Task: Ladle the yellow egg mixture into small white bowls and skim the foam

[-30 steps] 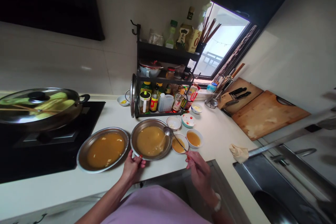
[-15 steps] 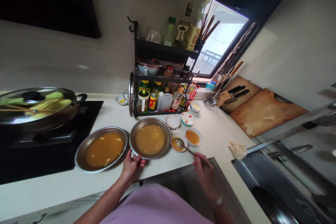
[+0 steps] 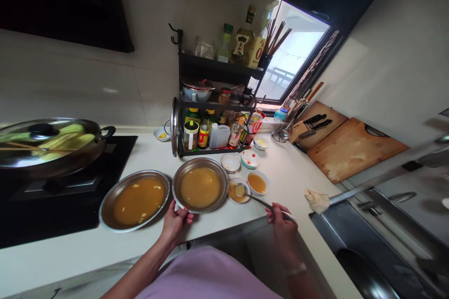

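My left hand grips the near rim of a round metal dish of cloudy tan liquid, thumb on top of the edge. In my right hand is the handle of a metal spoon. Its bowl, with some liquid in it, is over a small bowl of orange-brown liquid just right of the dish. A second metal dish of browner liquid with pale bits stands to the left. Beyond the spoon sits a white bowl of orange liquid.
A lidded pan rests on the stove at left. Behind the dishes stands a black rack of bottles. A small white bowl and a dotted bowl are near it. Cutting boards and a sink lie at right.
My right hand has moved a little to the right with the spoon. The spoon's bowl has turned so that liquid shows in it. My left hand stays on the dish rim.
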Demonstrator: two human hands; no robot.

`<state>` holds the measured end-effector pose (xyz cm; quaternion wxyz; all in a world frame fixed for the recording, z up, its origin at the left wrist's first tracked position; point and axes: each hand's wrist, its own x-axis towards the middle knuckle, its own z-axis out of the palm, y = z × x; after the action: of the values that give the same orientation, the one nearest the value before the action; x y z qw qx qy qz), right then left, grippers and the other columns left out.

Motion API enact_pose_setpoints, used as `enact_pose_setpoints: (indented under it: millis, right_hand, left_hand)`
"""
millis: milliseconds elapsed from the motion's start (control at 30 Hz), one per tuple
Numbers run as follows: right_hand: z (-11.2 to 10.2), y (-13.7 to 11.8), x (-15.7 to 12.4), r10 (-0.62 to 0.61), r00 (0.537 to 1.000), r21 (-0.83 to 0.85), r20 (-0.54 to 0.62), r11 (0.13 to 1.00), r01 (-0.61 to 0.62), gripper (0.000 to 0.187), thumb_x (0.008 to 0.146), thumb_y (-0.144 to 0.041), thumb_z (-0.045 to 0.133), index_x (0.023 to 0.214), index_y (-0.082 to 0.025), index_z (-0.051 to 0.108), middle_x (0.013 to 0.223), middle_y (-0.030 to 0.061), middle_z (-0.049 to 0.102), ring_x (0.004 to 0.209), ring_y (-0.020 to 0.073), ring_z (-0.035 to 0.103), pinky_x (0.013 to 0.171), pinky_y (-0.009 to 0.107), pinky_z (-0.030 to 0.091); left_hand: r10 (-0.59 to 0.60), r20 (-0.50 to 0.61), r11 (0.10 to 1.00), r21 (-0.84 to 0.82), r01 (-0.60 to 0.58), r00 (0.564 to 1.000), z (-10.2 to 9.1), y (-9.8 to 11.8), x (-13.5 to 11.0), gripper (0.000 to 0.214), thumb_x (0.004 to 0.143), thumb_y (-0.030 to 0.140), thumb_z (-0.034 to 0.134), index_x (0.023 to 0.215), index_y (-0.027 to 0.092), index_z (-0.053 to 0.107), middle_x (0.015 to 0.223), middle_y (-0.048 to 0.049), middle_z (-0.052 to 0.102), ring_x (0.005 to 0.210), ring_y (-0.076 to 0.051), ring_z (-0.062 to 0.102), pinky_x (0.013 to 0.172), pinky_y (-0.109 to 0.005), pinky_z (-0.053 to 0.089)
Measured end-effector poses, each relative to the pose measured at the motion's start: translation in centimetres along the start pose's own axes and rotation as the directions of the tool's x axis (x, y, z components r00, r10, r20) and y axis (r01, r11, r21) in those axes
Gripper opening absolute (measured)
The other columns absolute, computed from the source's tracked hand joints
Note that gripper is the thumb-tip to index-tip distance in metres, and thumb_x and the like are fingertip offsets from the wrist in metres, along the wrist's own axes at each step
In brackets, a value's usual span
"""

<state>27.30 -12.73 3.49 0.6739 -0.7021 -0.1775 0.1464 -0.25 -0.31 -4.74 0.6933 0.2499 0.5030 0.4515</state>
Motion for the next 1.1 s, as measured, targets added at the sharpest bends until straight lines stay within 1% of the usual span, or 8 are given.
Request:
enact_pose_setpoints:
  millis: [133, 367, 500, 667, 800, 933, 1033, 1100]
  right_hand:
    - [0.0, -0.3, 0.1, 0.004, 1.0, 0.062, -0.013, 0.998, -0.003, 0.04, 0.066, -0.05, 0.074, 0.08, -0.014, 0.065, 0.054, 0.0018, 0.065, 0.042, 0.0138, 0.053, 0.043, 0.026, 0.043]
    - [0.7, -1.8, 0.0, -0.018, 0.999, 0.121, 0.027, 0.993, 0.014, 0.037, 0.066, -0.046, 0.075, 0.081, -0.014, 0.065, 0.059, 0.0036, 0.068, 0.042, 0.0121, 0.052, 0.042, 0.024, 0.042]
    - [1.9, -2.8, -0.7, -0.031, 0.997, 0.111, 0.073, 0.994, 0.023, 0.034, 0.07, -0.045, 0.073, 0.083, -0.014, 0.065, 0.058, 0.0027, 0.067, 0.043, 0.0118, 0.052, 0.042, 0.024, 0.042]
    - [4.1, -2.7, -2.0, -0.15, 0.969, 0.044, 0.195, 0.989, 0.144, 0.032, 0.076, -0.047, 0.068, 0.083, -0.016, 0.065, 0.053, -0.0009, 0.062, 0.042, 0.0135, 0.053, 0.042, 0.025, 0.045]
    - [5.0, -1.6, -3.2, -0.276, 0.901, 0.05, 0.335, 0.96, 0.275, 0.026, 0.083, -0.042, 0.061, 0.09, -0.018, 0.068, 0.064, 0.0013, 0.065, 0.048, 0.0137, 0.057, 0.044, 0.026, 0.049]
    - [4.2, -1.2, -3.5, -0.434, 0.764, 0.067, 0.477, 0.885, 0.461, 0.021, 0.087, -0.034, 0.057, 0.097, -0.022, 0.072, 0.087, 0.0058, 0.069, 0.062, 0.0152, 0.062, 0.047, 0.026, 0.053]
    - [3.1, -1.9, -3.1, -0.543, 0.658, 0.078, 0.522, 0.799, 0.597, 0.02, 0.088, -0.029, 0.056, 0.1, -0.024, 0.072, 0.095, 0.008, 0.069, 0.073, 0.0181, 0.065, 0.052, 0.028, 0.055]
    - [2.3, -2.3, -2.6, -0.582, 0.636, 0.052, 0.506, 0.757, 0.651, 0.02, 0.089, -0.025, 0.055, 0.102, -0.023, 0.07, 0.095, 0.0086, 0.069, 0.073, 0.0176, 0.065, 0.054, 0.028, 0.056]
  left_hand:
    - [-0.001, -0.002, 1.0, 0.022, 0.001, 1.0, 0.0, 0.1, -0.1, 0.068, 0.084, 0.005, 0.06, 0.142, 0.015, 0.026, 0.053, 0.0034, 0.061, 0.04, -0.01, 0.058, 0.044, -0.017, 0.047]
    - [-0.039, -0.023, 0.999, 0.019, 0.039, 0.999, 0.2, 0.3, -0.2, 0.073, 0.084, 0.007, 0.062, 0.145, 0.015, 0.022, 0.051, 0.0043, 0.06, 0.038, -0.01, 0.057, 0.043, -0.017, 0.046]
    - [-0.036, -0.017, 0.999, 0.015, 0.036, 0.999, 0.2, 0.4, -0.3, 0.074, 0.084, 0.008, 0.062, 0.145, 0.015, 0.022, 0.052, 0.0041, 0.061, 0.039, -0.01, 0.057, 0.042, -0.016, 0.046]
    - [-0.042, -0.015, 0.999, -0.01, 0.042, 0.999, 0.3, 0.5, -0.4, 0.075, 0.084, 0.004, 0.059, 0.147, 0.014, 0.02, 0.052, 0.0037, 0.06, 0.04, -0.01, 0.058, 0.043, -0.016, 0.046]
    - [-0.028, -0.012, 0.999, -0.018, 0.028, 1.0, 0.3, 0.4, -0.4, 0.074, 0.085, 0.003, 0.057, 0.147, 0.013, 0.018, 0.051, 0.0032, 0.06, 0.041, -0.011, 0.057, 0.043, -0.016, 0.047]
    - [-0.014, -0.004, 1.0, -0.012, 0.014, 1.0, 0.2, 0.2, -0.3, 0.074, 0.084, 0.005, 0.058, 0.146, 0.013, 0.02, 0.052, 0.0031, 0.061, 0.041, -0.011, 0.057, 0.044, -0.017, 0.047]
    - [-0.007, -0.003, 1.0, 0.003, 0.007, 1.0, 0.2, 0.3, -0.4, 0.07, 0.086, 0.002, 0.052, 0.147, 0.012, 0.019, 0.051, 0.0024, 0.061, 0.041, -0.011, 0.057, 0.044, -0.017, 0.047]
    - [-0.011, -0.003, 1.0, 0.011, 0.011, 1.0, 0.3, 0.4, -0.5, 0.069, 0.086, 0.002, 0.051, 0.147, 0.011, 0.019, 0.051, 0.0019, 0.061, 0.041, -0.01, 0.057, 0.044, -0.017, 0.047]
